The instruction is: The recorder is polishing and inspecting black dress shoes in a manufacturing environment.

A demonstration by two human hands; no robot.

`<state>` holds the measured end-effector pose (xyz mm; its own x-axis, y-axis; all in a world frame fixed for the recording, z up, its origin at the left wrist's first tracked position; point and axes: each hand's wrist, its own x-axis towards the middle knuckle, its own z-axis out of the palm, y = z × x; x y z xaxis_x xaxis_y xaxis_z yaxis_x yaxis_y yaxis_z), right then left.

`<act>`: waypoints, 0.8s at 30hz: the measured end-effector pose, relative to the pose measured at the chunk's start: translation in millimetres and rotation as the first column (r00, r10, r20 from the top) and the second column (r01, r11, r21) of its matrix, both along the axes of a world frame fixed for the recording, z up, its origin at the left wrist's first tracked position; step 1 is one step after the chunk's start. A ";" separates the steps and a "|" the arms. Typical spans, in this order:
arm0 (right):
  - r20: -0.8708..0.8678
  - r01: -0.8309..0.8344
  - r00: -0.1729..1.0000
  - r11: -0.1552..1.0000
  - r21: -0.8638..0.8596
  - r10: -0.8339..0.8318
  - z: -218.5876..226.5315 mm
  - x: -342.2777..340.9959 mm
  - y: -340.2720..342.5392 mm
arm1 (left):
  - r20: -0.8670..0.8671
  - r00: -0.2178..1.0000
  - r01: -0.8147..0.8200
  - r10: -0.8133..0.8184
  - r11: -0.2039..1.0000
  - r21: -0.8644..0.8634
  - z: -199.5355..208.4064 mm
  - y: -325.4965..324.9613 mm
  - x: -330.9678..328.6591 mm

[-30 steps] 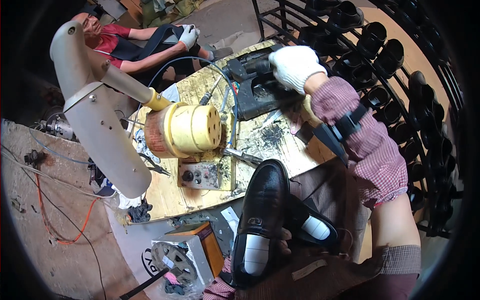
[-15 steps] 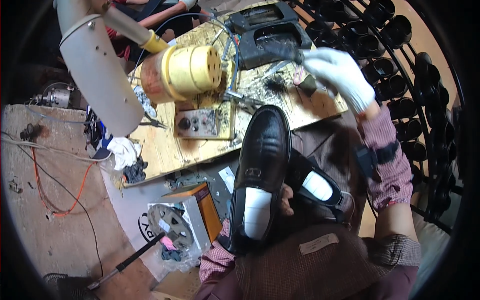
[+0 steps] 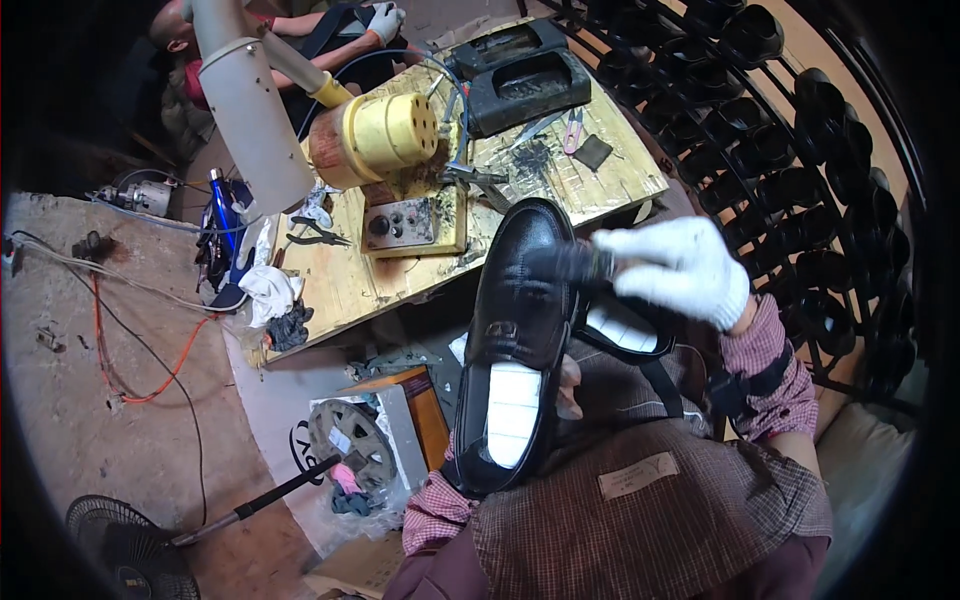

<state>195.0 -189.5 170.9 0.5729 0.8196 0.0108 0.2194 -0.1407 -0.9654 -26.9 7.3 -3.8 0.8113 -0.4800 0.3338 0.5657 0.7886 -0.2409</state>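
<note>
A black leather loafer [image 3: 505,290] with a white lining sheet inside lies toe-away across my lap. My left hand [image 3: 568,388] is closed around its side; only a few fingers show past the sole edge, the rest hidden beneath. In its white knitted glove, my right hand [image 3: 685,275] grips a dark brush [image 3: 575,263], smeared by motion, whose bristles meet the upper near the toe. A second black shoe [image 3: 625,335] with a white insole sheet rests on my apron, under the right hand.
Black trays [image 3: 530,90] sit on the wooden table [image 3: 610,190], near pink-handled snips [image 3: 572,130] and pliers [image 3: 318,233]. A yellow-nozzled machine [image 3: 390,140] overhangs it. Racks of black shoes [image 3: 790,190] stand right, an open box [image 3: 410,410] and a fan [image 3: 130,550] left. Another person's gloved hand [image 3: 385,22] shows behind.
My right hand has come down from above the black trays to the loafer, bringing the brush onto its upper. The view has shifted slightly. My left hand still holds the loafer.
</note>
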 end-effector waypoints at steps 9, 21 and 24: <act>0.066 -0.078 0.995 0.996 -0.034 0.080 6.5 -4.3 -9.4 | -0.289 0.943 -0.134 0.167 0.983 0.129 59.9 -6.1 -22.6; 0.301 -0.143 0.943 0.989 -0.025 0.144 12.1 2.4 -7.0 | -0.338 0.918 -0.165 0.208 0.975 0.150 79.8 -8.5 -19.5; 0.469 -0.181 0.873 0.982 0.058 0.134 12.3 0.3 -7.5 | -0.327 0.919 -0.174 0.220 0.971 0.164 79.0 -9.7 -19.2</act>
<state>195.3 -197.0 183.2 0.3465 0.8797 0.3257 0.6542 0.0222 -0.7560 -46.1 -2.4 75.1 0.9473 -0.3185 -0.0338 0.2970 0.9129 -0.2799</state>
